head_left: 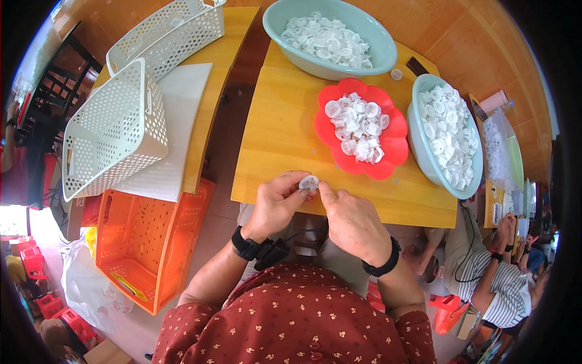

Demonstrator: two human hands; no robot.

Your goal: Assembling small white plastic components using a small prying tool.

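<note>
Near the front edge of the wooden table, my left hand (278,201) pinches a small round clear-white plastic piece (309,183) between thumb and fingertips. My right hand (354,219) meets it from the right, index fingertip at the piece's edge and the other fingers curled in. Whatever sits between its fingertips is too small and hidden to name. Beyond the hands lies a red flower-shaped tray (395,137) bearing a heap of similar white plastic pieces (357,124).
Two pale blue-green basins (280,37) full of white pieces stand at the back and right of the table (273,130). To the left are white perforated baskets (109,130) on a second table and an orange crate (167,261) below. Another person in stripes (497,294) sits at right.
</note>
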